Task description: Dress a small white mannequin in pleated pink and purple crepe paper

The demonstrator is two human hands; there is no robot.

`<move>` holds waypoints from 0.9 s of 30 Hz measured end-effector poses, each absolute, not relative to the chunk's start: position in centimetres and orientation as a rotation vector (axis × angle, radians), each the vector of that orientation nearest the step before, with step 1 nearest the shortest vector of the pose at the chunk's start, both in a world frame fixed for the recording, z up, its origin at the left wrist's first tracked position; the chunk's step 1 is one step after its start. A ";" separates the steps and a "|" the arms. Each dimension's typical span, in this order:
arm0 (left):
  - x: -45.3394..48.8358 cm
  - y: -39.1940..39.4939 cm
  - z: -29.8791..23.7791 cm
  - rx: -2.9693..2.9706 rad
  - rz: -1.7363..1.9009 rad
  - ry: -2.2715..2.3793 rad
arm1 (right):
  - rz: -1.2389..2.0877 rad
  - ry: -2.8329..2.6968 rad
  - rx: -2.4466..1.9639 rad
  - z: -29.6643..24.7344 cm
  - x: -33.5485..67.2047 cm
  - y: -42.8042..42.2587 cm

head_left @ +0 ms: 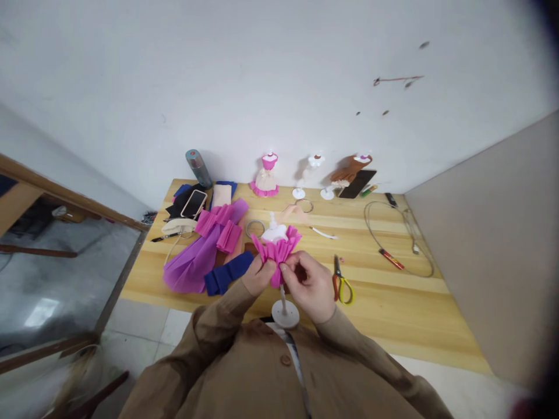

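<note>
My left hand [258,276] and my right hand [311,285] both pinch a pleated pink crepe paper skirt [276,251] wrapped round a small white mannequin [275,231]. The mannequin leans on its thin stand, whose round white base [285,313] is near the table's front edge. Fingers of both hands are closed on the lower edge of the pink paper, close together.
On the wooden table [393,302] lie scissors [341,283] right of my hands, purple and pink crepe paper [205,247], blue paper [227,273], a phone [194,203], a dressed mannequin [266,175], bare stands [315,163], a wire loop [397,238], and a bottle [198,168].
</note>
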State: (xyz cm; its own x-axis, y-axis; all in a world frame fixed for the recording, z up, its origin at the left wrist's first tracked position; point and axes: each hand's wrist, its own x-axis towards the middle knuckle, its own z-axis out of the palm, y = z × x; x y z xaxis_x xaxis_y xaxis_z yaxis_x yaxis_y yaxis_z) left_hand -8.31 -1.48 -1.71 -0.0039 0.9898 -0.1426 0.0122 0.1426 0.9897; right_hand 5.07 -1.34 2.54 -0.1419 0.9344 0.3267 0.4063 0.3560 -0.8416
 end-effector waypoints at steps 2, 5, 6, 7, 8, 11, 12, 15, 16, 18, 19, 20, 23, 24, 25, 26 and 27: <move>-8.4 -1.5 -1.6 1.118 1.060 1.298 | 0.755 -1.727 -1.188 2.5 5.1 -1.4; -8.5 -1.3 -0.9 1.112 1.043 1.336 | 0.777 -1.653 -1.207 2.2 5.3 -1.5; -8.5 -1.2 -0.5 1.108 1.051 1.345 | 0.783 -1.608 -1.221 2.0 5.3 -1.6; -8.5 -1.1 -0.2 1.102 1.067 1.344 | 0.790 -1.558 -1.234 1.9 5.3 -1.6; -8.5 -1.1 0.0 1.095 1.086 1.331 | 0.798 -1.517 -1.242 1.7 5.3 -1.6; -8.4 -1.0 0.0 1.095 1.114 1.257 | 0.783 -1.510 -1.239 1.6 5.2 -1.7; -8.3 -1.0 -0.2 1.093 1.113 1.243 | 0.758 -1.546 -1.232 1.6 5.2 -1.7; -8.1 -1.0 -1.0 1.063 1.122 1.242 | 0.673 -1.666 -1.214 1.9 5.1 -1.6; -8.1 -1.0 -1.2 1.058 1.128 1.237 | 0.653 -1.691 -1.210 1.9 5.1 -1.6; -8.1 -0.9 -1.3 1.059 1.137 1.209 | 0.633 -1.722 -1.202 2.1 5.1 -1.5; -8.1 -0.9 -1.2 1.057 1.142 1.190 | 0.628 -1.728 -1.197 2.2 5.2 -1.5; -8.1 -0.9 -1.1 1.050 1.144 1.177 | 0.619 -1.734 -1.191 2.2 5.2 -1.5; -8.1 -1.0 -0.9 0.999 1.140 1.213 | 0.543 -1.770 -1.154 2.5 5.2 -1.5; -8.1 -1.1 -0.9 0.980 1.133 1.238 | 0.499 -1.786 -1.134 2.5 5.2 -1.5; -8.0 -1.1 -1.0 0.965 1.127 1.259 | 0.458 -1.805 -1.107 2.5 5.2 -1.5; -8.0 -1.0 -1.1 0.949 1.128 1.272 | 0.421 -1.825 -1.077 2.5 5.2 -1.5; -7.9 -1.0 -1.2 0.931 1.143 1.282 | 0.391 -1.842 -1.052 2.4 5.2 -1.5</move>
